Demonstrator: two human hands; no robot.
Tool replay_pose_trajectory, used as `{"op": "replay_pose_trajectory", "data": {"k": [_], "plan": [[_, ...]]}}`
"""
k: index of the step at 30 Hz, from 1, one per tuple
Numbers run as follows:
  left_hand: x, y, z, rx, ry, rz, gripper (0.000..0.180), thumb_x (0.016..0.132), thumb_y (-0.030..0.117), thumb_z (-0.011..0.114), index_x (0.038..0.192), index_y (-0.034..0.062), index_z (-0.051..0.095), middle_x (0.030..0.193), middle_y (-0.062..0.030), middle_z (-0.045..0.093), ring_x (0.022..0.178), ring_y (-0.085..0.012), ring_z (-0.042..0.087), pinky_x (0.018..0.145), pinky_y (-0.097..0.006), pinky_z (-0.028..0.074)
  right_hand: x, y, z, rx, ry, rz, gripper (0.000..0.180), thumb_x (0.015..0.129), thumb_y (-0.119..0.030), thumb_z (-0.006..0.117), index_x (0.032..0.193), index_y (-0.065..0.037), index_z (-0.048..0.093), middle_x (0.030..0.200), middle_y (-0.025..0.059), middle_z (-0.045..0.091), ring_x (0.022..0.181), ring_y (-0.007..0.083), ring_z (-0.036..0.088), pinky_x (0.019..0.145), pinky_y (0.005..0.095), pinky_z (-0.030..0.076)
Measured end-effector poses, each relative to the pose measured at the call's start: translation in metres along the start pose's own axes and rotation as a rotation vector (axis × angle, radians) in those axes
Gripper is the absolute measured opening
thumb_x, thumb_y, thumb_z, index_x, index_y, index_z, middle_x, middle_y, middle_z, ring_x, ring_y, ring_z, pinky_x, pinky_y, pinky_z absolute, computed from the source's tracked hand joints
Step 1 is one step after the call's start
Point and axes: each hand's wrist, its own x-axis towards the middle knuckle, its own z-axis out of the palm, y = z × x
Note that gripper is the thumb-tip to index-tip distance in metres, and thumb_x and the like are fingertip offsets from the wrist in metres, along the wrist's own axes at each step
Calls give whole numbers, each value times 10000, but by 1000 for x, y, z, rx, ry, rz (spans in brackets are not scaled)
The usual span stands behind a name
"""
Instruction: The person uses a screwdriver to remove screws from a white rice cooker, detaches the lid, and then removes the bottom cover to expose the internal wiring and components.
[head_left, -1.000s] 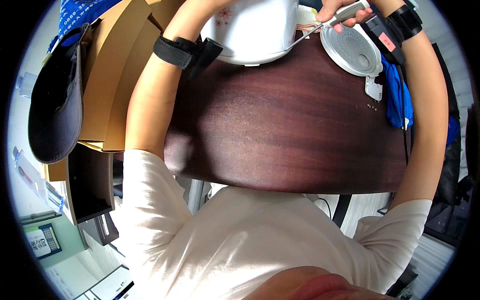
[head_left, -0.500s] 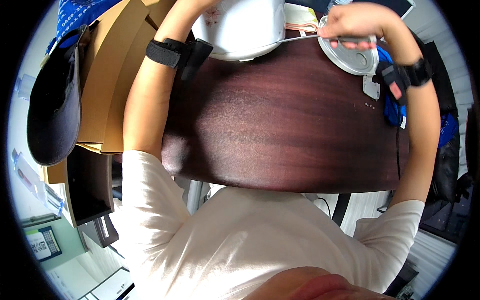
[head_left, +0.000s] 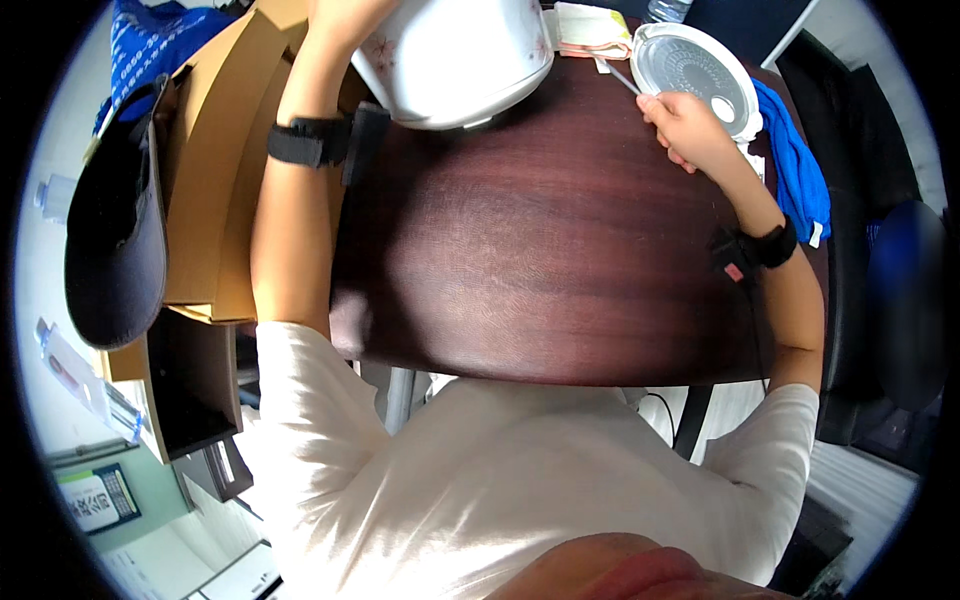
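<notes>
A white rice cooker (head_left: 470, 65) with a floral print stands at the far edge of the view, tilted. My left hand (head_left: 350, 18) is beside its left side, its fingers cut off by the top edge. At the right, my right hand (head_left: 688, 130) is closed around a thin metal-shafted screwdriver (head_left: 622, 78); its shaft points up and left, toward the folded cloth (head_left: 592, 32), and the fist hides its handle. Just beyond that hand lies a round lid (head_left: 690, 62) with a white rim and a grey inner plate.
The dark wooden table (head_left: 560, 250) curves toward me. A blue cloth (head_left: 795, 165) hangs over its right edge. On the left are a cardboard box (head_left: 215, 190) and a dark cap (head_left: 115, 220). A clear bottle (head_left: 668, 10) stands at the back.
My right hand has come nearer and turned, its screwdriver now slanting away from the cooker. The cooker has shifted left and tilted, with my left hand. More of the lid shows.
</notes>
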Motion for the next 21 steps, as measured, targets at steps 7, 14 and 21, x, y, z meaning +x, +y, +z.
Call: {"op": "replay_pose_trajectory", "data": {"k": [7, 14, 21], "plan": [[1, -12, -2, -108, -38, 13, 353, 788, 322, 704, 795, -21, 623, 699, -65, 617, 633, -109, 564, 556, -254, 449, -28, -22, -1, 183, -167, -113, 402, 941, -380, 509, 764, -24, 564, 521, -13, 447, 367, 51, 436, 299, 212, 313], [-6, -15, 5, -485, -52, -16, 259, 821, 152, 683, 960, -62, 639, 812, -58, 660, 702, -89, 591, 618, -216, 484, -40, -22, 8, 141, -191, -149, 403, 950, -366, 496, 694, -55, 517, 504, -20, 437, 359, 56, 431, 302, 216, 317], [-4, -11, 6, -344, -42, 2, 246, 803, 202, 699, 810, -34, 629, 711, -28, 616, 627, -77, 549, 544, -221, 436, -44, -28, 9, 109, -161, -139, 407, 950, -371, 490, 736, -32, 557, 498, -10, 443, 356, 68, 447, 301, 228, 337]]}}
